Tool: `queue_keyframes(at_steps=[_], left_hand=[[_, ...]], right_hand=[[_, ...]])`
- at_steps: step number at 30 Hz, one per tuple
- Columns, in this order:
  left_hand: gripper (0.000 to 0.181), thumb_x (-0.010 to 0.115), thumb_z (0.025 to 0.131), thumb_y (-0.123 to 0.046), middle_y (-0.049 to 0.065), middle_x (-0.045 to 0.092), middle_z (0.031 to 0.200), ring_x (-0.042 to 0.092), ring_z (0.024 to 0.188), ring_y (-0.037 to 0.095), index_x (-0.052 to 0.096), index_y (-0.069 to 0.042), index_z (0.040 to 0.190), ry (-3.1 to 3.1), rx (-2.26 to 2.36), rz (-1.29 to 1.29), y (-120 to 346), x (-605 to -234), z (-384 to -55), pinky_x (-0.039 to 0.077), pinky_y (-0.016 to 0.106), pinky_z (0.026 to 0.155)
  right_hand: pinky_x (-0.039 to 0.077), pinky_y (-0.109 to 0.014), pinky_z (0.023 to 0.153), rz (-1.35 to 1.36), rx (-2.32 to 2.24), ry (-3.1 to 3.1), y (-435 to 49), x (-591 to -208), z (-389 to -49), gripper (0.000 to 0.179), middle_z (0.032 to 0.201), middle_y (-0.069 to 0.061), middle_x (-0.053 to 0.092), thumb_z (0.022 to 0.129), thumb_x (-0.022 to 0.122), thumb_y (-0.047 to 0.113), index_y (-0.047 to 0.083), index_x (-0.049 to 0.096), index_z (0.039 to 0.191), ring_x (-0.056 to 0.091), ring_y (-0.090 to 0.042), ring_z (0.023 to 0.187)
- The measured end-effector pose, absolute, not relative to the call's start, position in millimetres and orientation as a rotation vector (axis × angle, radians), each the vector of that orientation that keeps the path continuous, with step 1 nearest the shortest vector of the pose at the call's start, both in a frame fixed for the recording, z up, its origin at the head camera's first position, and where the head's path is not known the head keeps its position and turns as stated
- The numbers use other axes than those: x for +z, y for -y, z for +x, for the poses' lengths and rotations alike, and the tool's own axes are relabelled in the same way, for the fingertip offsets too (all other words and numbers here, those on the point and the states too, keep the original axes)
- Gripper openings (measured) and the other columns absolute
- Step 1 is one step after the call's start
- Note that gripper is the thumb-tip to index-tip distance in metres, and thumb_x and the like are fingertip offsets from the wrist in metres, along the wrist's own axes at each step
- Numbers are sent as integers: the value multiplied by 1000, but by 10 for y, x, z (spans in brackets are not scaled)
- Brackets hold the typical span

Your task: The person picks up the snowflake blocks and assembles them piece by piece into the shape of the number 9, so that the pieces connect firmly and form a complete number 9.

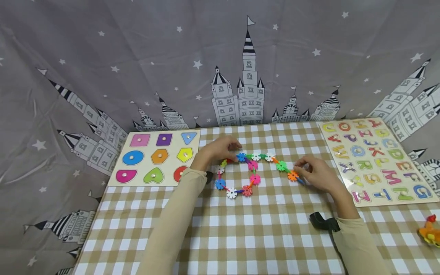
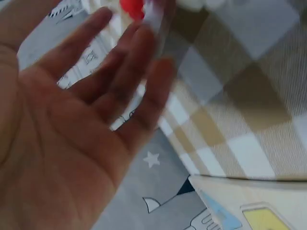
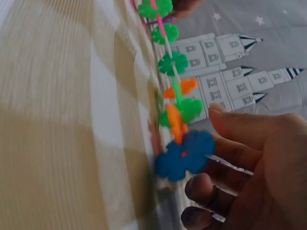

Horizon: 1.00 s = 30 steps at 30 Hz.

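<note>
A chain of interlocking plastic snowflake discs (image 1: 255, 179) lies on the checked cloth, looped at the left, with a tail running right. Over the loop's upper left is my left hand (image 1: 221, 148), fingertips right at the chain by a blue disc (image 1: 241, 157). In the left wrist view its fingers (image 2: 139, 72) are loosely bent and spread, a red piece (image 2: 132, 7) beyond them. My right hand (image 1: 317, 173) is at the tail's end, beside an orange disc (image 1: 293, 175). In the right wrist view its thumb stands apart from the blue end disc (image 3: 184, 155), with fingers partly behind it.
A shape puzzle board (image 1: 113, 181) lies at the left and a letter puzzle board (image 1: 347, 164) at the right. An orange toy (image 1: 431, 231) sits at the right edge. Behind the table hangs a grey castle-print curtain (image 1: 154, 49).
</note>
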<state>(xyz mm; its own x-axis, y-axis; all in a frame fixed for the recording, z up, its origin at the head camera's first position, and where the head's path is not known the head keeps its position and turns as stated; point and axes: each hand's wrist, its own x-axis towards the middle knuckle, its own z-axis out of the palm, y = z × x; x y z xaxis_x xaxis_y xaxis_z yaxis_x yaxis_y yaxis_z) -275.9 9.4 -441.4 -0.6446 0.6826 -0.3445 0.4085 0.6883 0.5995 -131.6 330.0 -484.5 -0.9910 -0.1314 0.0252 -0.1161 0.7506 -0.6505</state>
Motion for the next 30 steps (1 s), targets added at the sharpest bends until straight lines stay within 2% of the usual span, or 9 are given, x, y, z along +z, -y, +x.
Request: queue_keyframes(at_steps=[2, 4, 8, 10, 14, 17, 22, 26, 30], left_hand=[[52, 82, 80, -19, 9, 65, 122, 58, 113, 25, 63, -8, 127, -2349, 577, 798, -35, -4364, -2773, 45, 37, 101], [50, 82, 80, -20, 9, 66, 116, 59, 107, 23, 65, -10, 125, -2346, 528, 795, -8, -4356, -2788, 46, 36, 97], [42, 78, 84, -15, 10, 66, 114, 61, 103, 22, 66, -7, 123, -2363, 631, 823, -12, -4404, -2829, 49, 34, 93], [44, 76, 85, -17, 11, 65, 117, 61, 106, 24, 64, -5, 126, -2387, 665, 816, 16, -4391, -2831, 50, 35, 93], [60, 79, 82, -26, 14, 64, 122, 58, 114, 26, 56, -7, 134, -2369, 525, 690, 121, -4307, -2796, 46, 40, 100], [64, 81, 80, -22, 13, 64, 120, 58, 111, 24, 54, -9, 137, -2319, 452, 640, 154, -4288, -2764, 46, 39, 100], [50, 73, 87, -17, 13, 64, 114, 59, 104, 24, 57, -8, 134, -2376, 561, 715, 128, -4329, -2728, 48, 37, 94], [64, 77, 84, -32, 13, 58, 132, 54, 121, 26, 52, -10, 139, -2427, 483, 597, 174, -4302, -2707, 43, 43, 105], [72, 81, 80, -31, 14, 58, 130, 53, 116, 25, 49, -12, 142, -2362, 421, 581, 216, -4314, -2715, 42, 43, 104]], right_hand=[[42, -26, 61, -256, -1098, -2871, -3290, -4834, -1323, 24, 93, -8, 67, 94, 66, 22, 4, 68, 110, 49, -13, 68], [42, -25, 62, -287, -1111, -2817, -3272, -4813, -1320, 28, 94, -6, 68, 95, 65, 23, 4, 68, 115, 50, -12, 69], [45, -25, 58, -301, -1172, -2625, -3254, -4771, -1276, 22, 84, -3, 70, 98, 61, 25, 6, 70, 102, 53, -12, 63], [47, -26, 56, -313, -1205, -2568, -3239, -4768, -1263, 21, 84, -4, 70, 98, 61, 25, 6, 70, 101, 55, -12, 60], [46, -25, 53, -363, -1243, -2539, -3184, -4767, -1276, 27, 97, -8, 71, 98, 60, 22, 5, 65, 119, 54, -12, 59], [48, -25, 53, -412, -1267, -2476, -3152, -4759, -1280, 33, 103, -11, 70, 98, 59, 18, 3, 61, 127, 55, -14, 61], [50, -27, 57, -481, -1294, -2376, -3132, -4749, -1260, 23, 90, -10, 69, 98, 60, 15, 2, 66, 115, 59, -17, 64], [49, -26, 58, -513, -1301, -2361, -3112, -4755, -1260, 19, 84, -9, 66, 98, 59, 16, 4, 66, 111, 58, -18, 64], [50, -26, 61, -574, -1322, -2273, -3095, -4770, -1257, 20, 92, -10, 67, 99, 56, 13, 2, 65, 114, 59, -19, 68]])
